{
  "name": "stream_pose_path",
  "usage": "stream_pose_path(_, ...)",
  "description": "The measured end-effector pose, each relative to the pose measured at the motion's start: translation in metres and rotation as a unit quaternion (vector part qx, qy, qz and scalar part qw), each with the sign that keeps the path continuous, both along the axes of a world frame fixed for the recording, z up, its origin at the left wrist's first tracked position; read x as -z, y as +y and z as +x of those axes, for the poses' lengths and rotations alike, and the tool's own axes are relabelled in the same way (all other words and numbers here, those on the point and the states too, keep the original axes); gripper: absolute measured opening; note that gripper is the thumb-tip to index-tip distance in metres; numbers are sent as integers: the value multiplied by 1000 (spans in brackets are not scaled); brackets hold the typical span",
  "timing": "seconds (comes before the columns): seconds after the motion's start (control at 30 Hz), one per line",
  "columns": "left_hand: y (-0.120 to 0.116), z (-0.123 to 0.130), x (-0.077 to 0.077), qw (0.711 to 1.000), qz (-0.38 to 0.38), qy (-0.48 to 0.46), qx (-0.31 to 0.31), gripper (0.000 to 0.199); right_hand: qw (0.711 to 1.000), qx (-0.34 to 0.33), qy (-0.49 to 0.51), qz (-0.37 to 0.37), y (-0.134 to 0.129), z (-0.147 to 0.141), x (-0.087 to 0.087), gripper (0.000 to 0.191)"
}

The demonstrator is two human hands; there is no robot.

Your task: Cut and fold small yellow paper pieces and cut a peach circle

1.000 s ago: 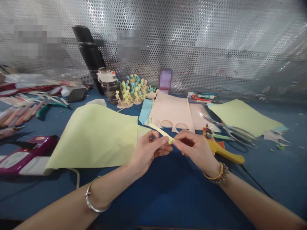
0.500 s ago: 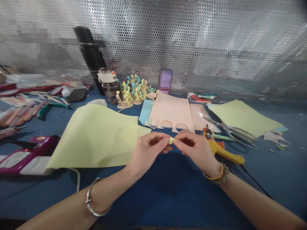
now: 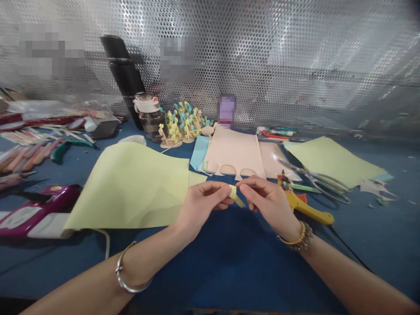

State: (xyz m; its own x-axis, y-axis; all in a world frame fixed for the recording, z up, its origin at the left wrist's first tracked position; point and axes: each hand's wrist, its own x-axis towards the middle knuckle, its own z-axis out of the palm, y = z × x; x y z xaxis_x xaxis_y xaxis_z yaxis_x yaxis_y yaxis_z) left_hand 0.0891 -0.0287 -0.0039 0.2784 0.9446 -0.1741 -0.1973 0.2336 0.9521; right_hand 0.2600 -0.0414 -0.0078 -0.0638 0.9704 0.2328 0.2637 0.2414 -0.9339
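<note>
My left hand (image 3: pixel 208 197) pinches a small pale yellow paper strip (image 3: pixel 232 191) between thumb and forefinger. The strip's folded part shows at my fingertips, and a narrow tail slants down to the right. Just to the right, my right hand (image 3: pixel 262 194) is curled with thumb and forefinger close together. A slight gap shows between its fingertips and the folded part; whether it pinches anything I cannot make out. Both hands are held above the blue table (image 3: pixel 226 262). A large yellow paper sheet (image 3: pixel 134 188) lies left of my left hand.
Right of my right hand lie a yellow hot glue gun (image 3: pixel 311 212) and scissors (image 3: pixel 323 181). Pink sheets (image 3: pixel 234 151) lie ahead. Behind them stand small paper figures (image 3: pixel 183 122), a lidded bottle (image 3: pixel 149 118) and a black flask (image 3: pixel 123 78). A purple power strip (image 3: pixel 42 208) sits left.
My fingertips have drawn slightly apart. The yellow strip, earlier a small piece held between both hands, now shows a loose tail hanging to the right from my left hand.
</note>
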Motion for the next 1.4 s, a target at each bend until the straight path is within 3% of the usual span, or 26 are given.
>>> stream_pose_path(0.2, 1, -1, -1, 1000, -3, 1, -10, 21, 998, -34, -46, -17, 1, 0, 0, 22)
stream_pose_path(0.33, 1, -1, -1, 1000, 0, 11, -12, 20, 998, -15, -67, -15, -1, -1, 0, 17)
stream_pose_path(0.63, -1, 0, -2, 994, 67, 81, -32, 22, 998, -41, -6, -51, -2, -3, -3, 15)
stream_pose_path(0.83, 0, -1, -1, 996, 48, 63, -33, 21, 989, -76, 75, -107, -1, -1, 3, 27)
stream_pose_path(1.07, 0, -1, 1, 997, 36, 51, -36, 21, 987, -96, 72, -108, 0, -3, 3, 21)
stream_pose_path(1.4, -1, 0, 0, 997, 41, 56, -31, 20, 993, -60, 47, -88, 0, -1, 7, 15)
